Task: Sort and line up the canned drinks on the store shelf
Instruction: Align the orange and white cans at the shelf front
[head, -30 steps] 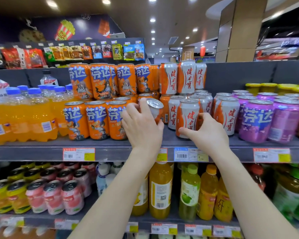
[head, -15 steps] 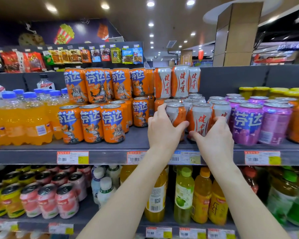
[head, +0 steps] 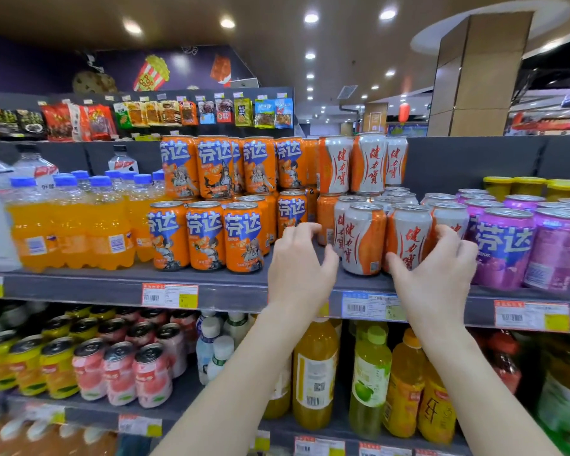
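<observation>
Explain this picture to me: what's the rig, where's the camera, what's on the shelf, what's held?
No machine here: a person works with bare hands. One wide camera on their head looks forward and down, so you see both forearms. The shelf carries orange bottles at the left, then orange cans, white-and-orange cans, and purple cans at the right. The right hand grips one front can of the white-and-orange group, thumb on its front. The left hand sits just left of that group, fingers curved, holding nothing.
</observation>
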`<action>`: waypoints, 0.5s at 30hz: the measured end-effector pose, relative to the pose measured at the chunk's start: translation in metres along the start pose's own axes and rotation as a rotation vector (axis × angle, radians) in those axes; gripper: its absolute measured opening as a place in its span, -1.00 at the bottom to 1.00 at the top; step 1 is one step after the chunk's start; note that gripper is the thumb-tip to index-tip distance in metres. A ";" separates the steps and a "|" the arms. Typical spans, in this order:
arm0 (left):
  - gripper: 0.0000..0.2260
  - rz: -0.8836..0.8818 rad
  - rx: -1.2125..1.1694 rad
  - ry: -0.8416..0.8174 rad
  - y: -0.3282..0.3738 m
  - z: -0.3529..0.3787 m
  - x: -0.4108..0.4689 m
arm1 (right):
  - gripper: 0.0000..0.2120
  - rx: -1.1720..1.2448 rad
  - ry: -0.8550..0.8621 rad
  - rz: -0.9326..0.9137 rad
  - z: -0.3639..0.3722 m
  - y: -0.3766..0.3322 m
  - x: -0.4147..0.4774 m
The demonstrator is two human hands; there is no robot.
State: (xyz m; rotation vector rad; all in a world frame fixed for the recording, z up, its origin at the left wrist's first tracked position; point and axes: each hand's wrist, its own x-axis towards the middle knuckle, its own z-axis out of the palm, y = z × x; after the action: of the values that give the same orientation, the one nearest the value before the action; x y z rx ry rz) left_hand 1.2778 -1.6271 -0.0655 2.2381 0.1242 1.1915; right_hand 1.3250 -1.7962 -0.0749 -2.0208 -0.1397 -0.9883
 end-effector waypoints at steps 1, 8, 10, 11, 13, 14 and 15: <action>-0.70 0.004 0.025 0.000 -0.006 -0.007 0.002 | -0.31 0.028 0.056 -0.043 0.000 -0.006 -0.004; -0.85 0.032 0.016 0.142 -0.034 -0.044 0.008 | -0.52 0.043 -0.051 -0.123 0.024 -0.036 -0.015; -0.86 0.027 0.001 0.156 -0.041 -0.051 0.007 | -0.42 -0.042 -0.070 -0.099 0.031 -0.040 -0.018; -0.86 0.028 -0.009 0.152 -0.045 -0.052 0.005 | -0.39 -0.072 -0.081 -0.081 0.033 -0.043 -0.020; -0.86 0.039 -0.032 0.137 -0.053 -0.054 0.003 | -0.33 -0.135 -0.087 -0.057 0.038 -0.050 -0.022; -0.86 0.045 -0.048 0.129 -0.056 -0.054 0.001 | -0.31 -0.164 -0.082 -0.047 0.040 -0.052 -0.023; -0.85 0.053 -0.069 0.122 -0.059 -0.054 0.000 | -0.29 -0.176 -0.079 -0.031 0.042 -0.054 -0.023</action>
State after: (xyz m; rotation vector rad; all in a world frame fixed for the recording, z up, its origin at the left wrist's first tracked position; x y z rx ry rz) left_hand 1.2461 -1.5543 -0.0749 2.1214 0.0710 1.3404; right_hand 1.3109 -1.7253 -0.0692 -2.2258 -0.1305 -0.9692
